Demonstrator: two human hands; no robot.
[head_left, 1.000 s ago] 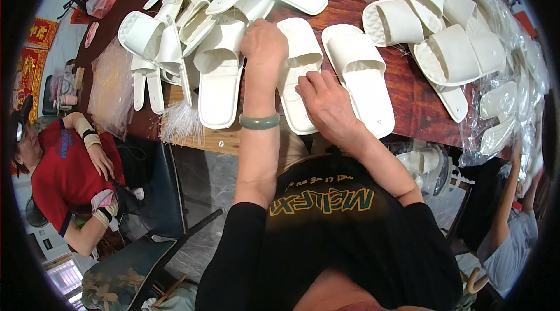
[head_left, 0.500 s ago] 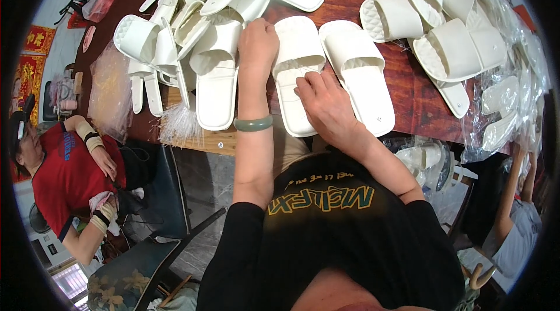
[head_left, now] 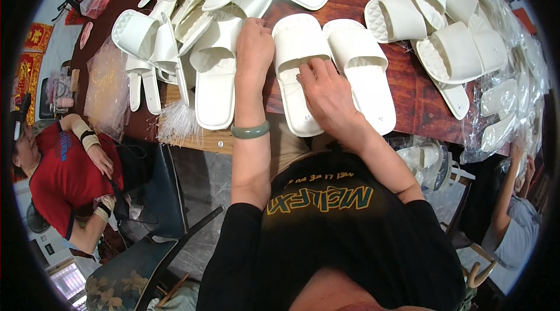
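Wooden table [head_left: 344,4], dark red-brown, fills the upper half of the head view. Most of its surface is covered with white slippers.

Heap of slippers [head_left: 192,13], upper left: loose, overlapping, some on edge, some upside down. No order visible.

Second group of slippers [head_left: 449,48], upper right: several lie in or against clear plastic bags [head_left: 513,95] running down the right edge of the table. Judged as the packed or part-packed lot, though how many are sealed cannot be told.

Crumpled clear bag [head_left: 108,86] at the table's left edge, with a tuft of thin white strands [head_left: 178,124] beside it.

Pair of slippers [head_left: 335,72], centre, directly in front of the person: two set side by side, touching, toes away, soles down. Judged as one pair matched and squared up; not bagged. The heap left of it is the unsorted remainder, so the work looks nowhere near finished.

Single slipper [head_left: 214,74] left of the pair, flat, straps up.

Right hand [head_left: 326,92]: lies palm-down on the left slipper of the pair, fingers spread and bent, tips pressing on the strap. Pressing, not pinching.

Left hand [head_left: 254,48]: rests between the single slipper and the pair, fingers curled under at the far end. Whether they clasp anything cannot be told. Green bangle [head_left: 249,131] on that wrist.
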